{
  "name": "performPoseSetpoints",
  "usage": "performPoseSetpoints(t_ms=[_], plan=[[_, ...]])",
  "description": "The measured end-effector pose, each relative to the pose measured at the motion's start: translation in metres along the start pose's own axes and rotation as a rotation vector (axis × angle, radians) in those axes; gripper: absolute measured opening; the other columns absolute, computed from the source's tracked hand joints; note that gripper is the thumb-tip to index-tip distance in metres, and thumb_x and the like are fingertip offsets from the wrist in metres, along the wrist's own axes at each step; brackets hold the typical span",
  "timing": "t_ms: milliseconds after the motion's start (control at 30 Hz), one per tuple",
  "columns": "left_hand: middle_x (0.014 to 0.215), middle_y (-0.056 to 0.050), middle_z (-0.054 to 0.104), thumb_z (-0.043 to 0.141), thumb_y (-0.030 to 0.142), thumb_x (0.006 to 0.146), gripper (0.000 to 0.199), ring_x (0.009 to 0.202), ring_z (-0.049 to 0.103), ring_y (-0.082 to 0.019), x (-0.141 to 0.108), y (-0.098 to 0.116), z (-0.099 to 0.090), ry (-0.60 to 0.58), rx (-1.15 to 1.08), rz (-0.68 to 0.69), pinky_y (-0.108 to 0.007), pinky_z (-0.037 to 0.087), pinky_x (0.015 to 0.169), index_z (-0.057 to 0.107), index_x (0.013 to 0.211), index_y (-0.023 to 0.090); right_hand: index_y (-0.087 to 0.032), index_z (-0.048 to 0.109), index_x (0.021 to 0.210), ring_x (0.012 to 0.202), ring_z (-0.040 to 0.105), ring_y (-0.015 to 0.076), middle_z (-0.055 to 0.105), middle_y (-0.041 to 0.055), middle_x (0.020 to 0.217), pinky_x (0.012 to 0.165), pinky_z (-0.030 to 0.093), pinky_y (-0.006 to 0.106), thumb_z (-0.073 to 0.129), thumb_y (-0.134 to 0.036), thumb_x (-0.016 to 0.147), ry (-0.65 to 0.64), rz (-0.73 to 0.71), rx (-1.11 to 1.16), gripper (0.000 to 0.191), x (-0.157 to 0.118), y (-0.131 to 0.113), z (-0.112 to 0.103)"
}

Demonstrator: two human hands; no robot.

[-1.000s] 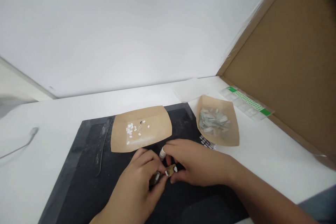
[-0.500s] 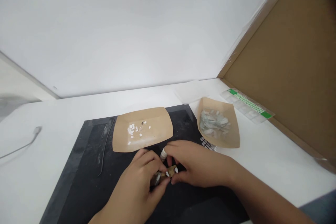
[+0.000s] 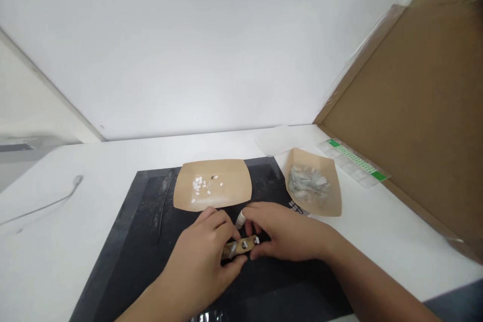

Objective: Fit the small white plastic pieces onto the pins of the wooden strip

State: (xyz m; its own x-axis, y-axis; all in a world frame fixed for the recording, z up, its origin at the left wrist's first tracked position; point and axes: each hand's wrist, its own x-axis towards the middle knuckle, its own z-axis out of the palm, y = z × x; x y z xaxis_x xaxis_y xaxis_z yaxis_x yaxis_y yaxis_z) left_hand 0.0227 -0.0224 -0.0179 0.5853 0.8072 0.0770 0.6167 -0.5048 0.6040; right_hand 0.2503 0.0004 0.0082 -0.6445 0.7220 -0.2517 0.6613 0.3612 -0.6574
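Note:
A narrow tan strip (image 3: 247,245) with dark spots and small white pieces on it lies between my hands, low over the black mat (image 3: 147,261). My left hand (image 3: 206,249) has its thumb and fingers around the strip's left part, where a small clear piece shows. Fingers of my right hand (image 3: 279,231) close on the strip's right end, and a whitish wrap or cap (image 3: 240,219) shows at its index finger. Some fingertips are hidden behind the strip.
Behind my hands, a brown paper tray (image 3: 230,196) holds small white pieces. Another tray (image 3: 334,201) at the right holds clear pieces. A green-marked plastic case (image 3: 356,161) lies beside a cardboard wall (image 3: 415,110). A cable (image 3: 49,207) is at the left.
The view has shifted slightly. My left fingers have drawn back from the middle of the strip, so more of it shows. My right hand stays at its right end.

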Motion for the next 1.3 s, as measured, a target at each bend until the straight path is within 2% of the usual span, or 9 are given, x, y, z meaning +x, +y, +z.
performPoseSetpoints(t_ms=[167,300,400,500,700,1000,1300], plan=[[0.096,-0.004,0.068,0.085,0.024,0.077,0.023,0.097,0.057,-0.026,0.004,-0.008,-0.012,0.004,0.006,0.08,-0.038,0.049,0.084,0.069,0.093,0.021,-0.019,0.064,0.094,0.082,0.056,0.0151,0.061,-0.0023,0.092,0.07,0.039,0.025,0.092,-0.025,0.076,0.006,-0.017,-0.025,0.034,0.0,0.001,0.0],[0.094,-0.003,0.069,0.094,0.037,0.07,0.037,0.097,0.057,-0.026,0.007,-0.014,-0.02,-0.082,0.021,0.166,-0.037,0.047,0.084,0.071,0.094,0.021,-0.018,0.064,0.094,0.08,0.055,0.0152,0.061,-0.0021,0.091,0.067,0.039,0.026,0.093,-0.028,0.075,-0.001,-0.026,-0.041,0.036,0.0,0.002,0.0],[0.095,-0.002,0.069,0.091,0.039,0.076,0.033,0.096,0.057,-0.024,0.008,-0.018,-0.024,-0.133,0.014,0.247,-0.035,0.047,0.085,0.072,0.097,0.023,-0.018,0.064,0.096,0.08,0.056,0.0151,0.061,-0.002,0.091,0.067,0.039,0.026,0.091,-0.029,0.076,-0.004,-0.037,-0.044,0.035,0.001,0.003,0.0],[0.096,-0.003,0.07,0.087,0.038,0.081,0.029,0.096,0.058,-0.023,0.009,-0.023,-0.027,-0.113,0.005,0.264,-0.034,0.046,0.084,0.071,0.1,0.023,-0.018,0.065,0.096,0.08,0.055,0.0147,0.061,-0.0024,0.091,0.068,0.039,0.026,0.091,-0.03,0.076,0.0,-0.033,-0.045,0.035,0.001,0.004,0.0],[0.097,-0.003,0.07,0.09,0.041,0.078,0.035,0.093,0.059,-0.022,0.011,-0.032,-0.034,-0.111,-0.069,0.33,-0.034,0.047,0.084,0.073,0.103,0.022,-0.019,0.066,0.095,0.079,0.056,0.0146,0.063,-0.0032,0.089,0.067,0.038,0.025,0.093,-0.026,0.072,0.013,-0.011,-0.016,0.035,0.002,0.008,0.003],[0.093,-0.002,0.073,0.084,0.029,0.085,0.019,0.09,0.063,-0.021,0.011,-0.032,-0.03,-0.149,-0.094,0.385,-0.035,0.047,0.085,0.077,0.101,0.022,-0.02,0.065,0.096,0.08,0.056,0.0141,0.063,-0.0033,0.091,0.068,0.038,0.025,0.093,-0.029,0.074,0.004,-0.003,-0.035,0.037,0.002,0.008,0.003],[0.088,-0.002,0.072,0.086,0.038,0.085,0.023,0.088,0.06,-0.021,0.013,-0.033,-0.025,-0.119,-0.092,0.355,-0.034,0.045,0.081,0.074,0.093,0.02,-0.02,0.065,0.095,0.08,0.056,0.0144,0.063,-0.0034,0.09,0.067,0.038,0.026,0.094,-0.033,0.074,0.02,-0.019,-0.027,0.038,0.002,0.008,0.004]])
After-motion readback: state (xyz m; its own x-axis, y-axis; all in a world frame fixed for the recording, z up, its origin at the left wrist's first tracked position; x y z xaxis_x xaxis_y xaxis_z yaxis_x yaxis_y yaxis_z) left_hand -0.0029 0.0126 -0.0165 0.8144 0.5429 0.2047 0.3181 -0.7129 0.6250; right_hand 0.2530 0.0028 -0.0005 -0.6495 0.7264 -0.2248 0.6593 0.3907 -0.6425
